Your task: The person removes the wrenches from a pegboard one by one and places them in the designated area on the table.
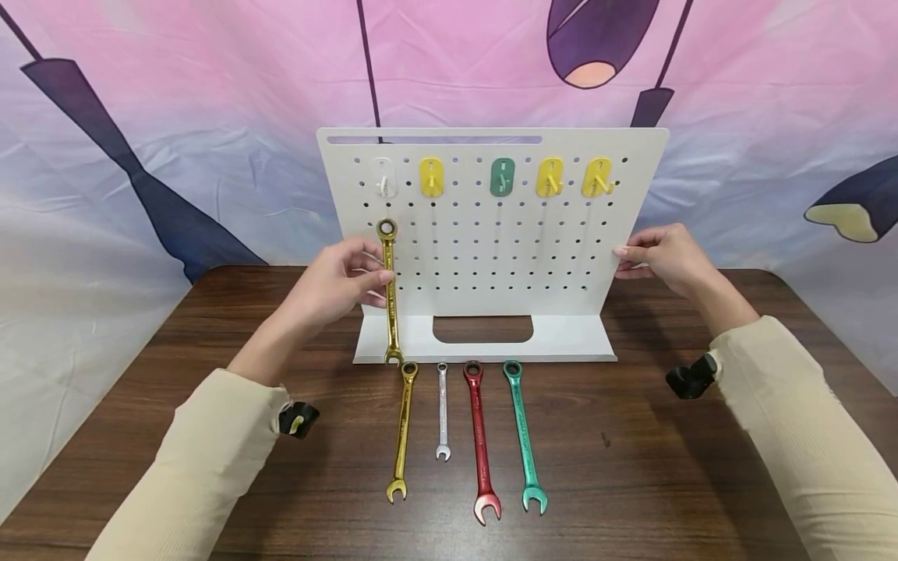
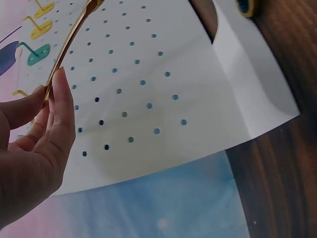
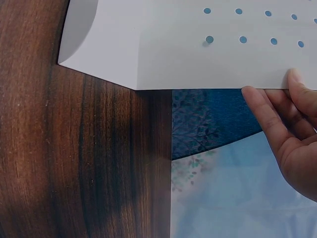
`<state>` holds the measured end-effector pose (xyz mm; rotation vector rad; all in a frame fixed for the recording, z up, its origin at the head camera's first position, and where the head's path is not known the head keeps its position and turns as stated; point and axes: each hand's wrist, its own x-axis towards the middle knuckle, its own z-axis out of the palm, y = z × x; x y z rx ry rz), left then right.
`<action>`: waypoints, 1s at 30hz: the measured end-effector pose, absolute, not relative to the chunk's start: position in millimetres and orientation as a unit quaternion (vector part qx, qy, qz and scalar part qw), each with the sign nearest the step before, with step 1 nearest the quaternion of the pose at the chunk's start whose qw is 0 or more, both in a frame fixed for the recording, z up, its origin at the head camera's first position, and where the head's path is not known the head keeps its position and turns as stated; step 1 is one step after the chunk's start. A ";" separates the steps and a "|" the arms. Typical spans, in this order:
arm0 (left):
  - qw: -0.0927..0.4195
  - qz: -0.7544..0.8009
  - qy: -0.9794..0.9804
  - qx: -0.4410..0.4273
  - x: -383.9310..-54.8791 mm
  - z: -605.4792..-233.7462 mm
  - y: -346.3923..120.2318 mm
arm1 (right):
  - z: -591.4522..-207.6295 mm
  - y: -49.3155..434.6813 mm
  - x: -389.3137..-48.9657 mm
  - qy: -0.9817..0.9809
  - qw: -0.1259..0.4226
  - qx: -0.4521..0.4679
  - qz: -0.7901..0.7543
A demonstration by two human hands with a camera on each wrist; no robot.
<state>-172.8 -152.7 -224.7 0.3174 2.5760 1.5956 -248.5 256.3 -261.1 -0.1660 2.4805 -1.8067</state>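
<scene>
My left hand pinches a gold wrench between thumb and fingers. The wrench hangs upright in front of the left part of a white pegboard, ring end up, below a white hook. In the left wrist view the thumb and fingertips close on the shaft of the gold wrench. At the board's right edge, my right hand grips the panel, thumb in front and fingers behind; the right wrist view shows this right hand too.
Before the board lie a second gold wrench, a small silver wrench, a red wrench and a green wrench. The board also bears yellow hooks and a green hook. Patterned cloth hangs behind the wooden table.
</scene>
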 end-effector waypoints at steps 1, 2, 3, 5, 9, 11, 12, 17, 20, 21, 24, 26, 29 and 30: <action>0.052 0.523 0.845 0.103 -172.6 -226.8 -153.6 | -261.1 256.3 -248.5 0.807 0.034 -0.054 -0.587; 0.056 0.524 0.843 0.102 -172.4 -228.9 -154.4 | -261.0 256.2 -248.4 0.807 0.034 -0.054 -0.586; 0.060 0.523 0.844 0.100 -172.3 -231.0 -155.4 | -260.9 256.2 -248.2 0.808 0.034 -0.054 -0.585; 0.066 0.525 0.843 0.098 -172.3 -235.3 -157.0 | -260.7 256.1 -247.9 0.809 0.035 -0.055 -0.584; 0.077 0.534 0.837 0.095 -171.6 -244.1 -160.8 | -260.4 256.1 -247.6 0.811 0.036 -0.056 -0.581; 0.081 0.539 0.832 0.100 -171.2 -248.2 -163.0 | -260.2 256.1 -247.6 0.811 0.035 -0.057 -0.581; 0.083 0.540 0.831 0.104 -170.9 -250.2 -164.2 | -260.1 256.2 -247.8 0.811 0.036 -0.056 -0.581; 0.099 0.533 0.833 0.112 -169.2 -259.3 -170.1 | -260.4 255.9 -248.9 0.811 0.036 -0.055 -0.582; 0.111 0.538 0.829 0.104 -168.3 -264.9 -172.3 | -261.0 255.9 -249.7 0.812 0.034 -0.055 -0.580; 0.115 0.539 0.828 0.101 -168.0 -266.8 -172.9 | -261.1 255.9 -249.9 0.812 0.034 -0.055 -0.580; 0.125 0.544 0.824 0.095 -166.7 -272.3 -173.9 | -261.2 256.2 -249.8 0.812 0.035 -0.057 -0.580; 0.130 0.539 0.827 0.092 -165.8 -275.5 -174.4 | -261.0 256.1 -249.5 0.811 0.035 -0.057 -0.582; 0.142 0.532 0.829 0.092 -164.7 -279.4 -174.8 | -261.0 255.9 -249.5 0.811 0.034 -0.055 -0.582; 0.148 0.530 0.830 0.092 -164.5 -280.7 -175.0 | -261.0 255.6 -249.4 0.811 0.034 -0.054 -0.582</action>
